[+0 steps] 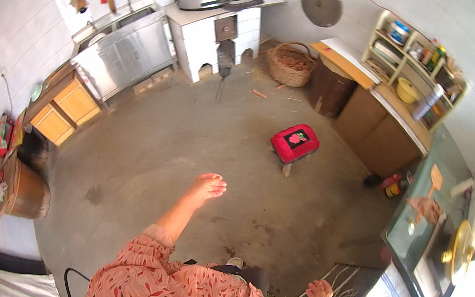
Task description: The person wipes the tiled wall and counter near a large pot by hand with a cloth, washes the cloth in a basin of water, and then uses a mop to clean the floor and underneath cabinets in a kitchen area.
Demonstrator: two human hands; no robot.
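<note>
My left hand (209, 187) is raised over the bare concrete floor (151, 135), its fingers spread a little and holding nothing. At the lower right, my right hand (319, 294) hangs beside a dark bin or box with sticks and green stalks (339, 288); its fingers are loosely curled and nothing shows in them. Ahead, a low stool with a red padded cover (282, 144) bearing a flower patch stands on the floor. One light shoe (235, 262) shows below my patterned shirt.
A steel sink cabinet (126, 56) and a tiled stove (189, 43) stand at the back left. A wicker basket (290, 75), a brown barrel (330, 91) and a brown cabinet (362, 126) line the back right. A green-topped table (415, 232) is at right, a large pot (30, 192) at left.
</note>
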